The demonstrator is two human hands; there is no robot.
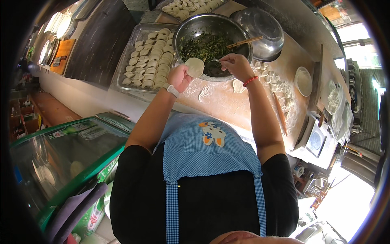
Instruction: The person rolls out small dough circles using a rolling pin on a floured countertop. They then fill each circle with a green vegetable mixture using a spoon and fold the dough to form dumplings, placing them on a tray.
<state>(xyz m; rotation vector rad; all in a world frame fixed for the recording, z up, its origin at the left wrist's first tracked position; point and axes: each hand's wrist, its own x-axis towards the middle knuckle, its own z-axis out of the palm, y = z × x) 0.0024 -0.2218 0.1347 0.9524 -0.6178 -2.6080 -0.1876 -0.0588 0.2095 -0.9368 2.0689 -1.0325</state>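
My left hand [179,78] holds a round dumpling wrapper [195,67] by its edge, at the near rim of a large steel bowl [250,58]. Chopped green filling [204,45] lies in that bowl, and wooden chopsticks [246,41] lean in it. With my right hand [236,66] I grip a small metal spoon [217,60] over the bowl's near right part; its tip is close to the filling. Left of the bowl, rows of folded dumplings [155,57] fill a metal tray [121,70]. Another wrapper [239,86] lies on the floured board [222,102] below my right hand.
Small dough pieces [268,73] and a wooden rolling pin [279,114] lie on the right of the board, near a bowl of flour [303,81]. An upturned steel bowl [259,30] stands behind. A second dumpling tray [195,9] is at the back. A cleaver [58,61] rests far left.
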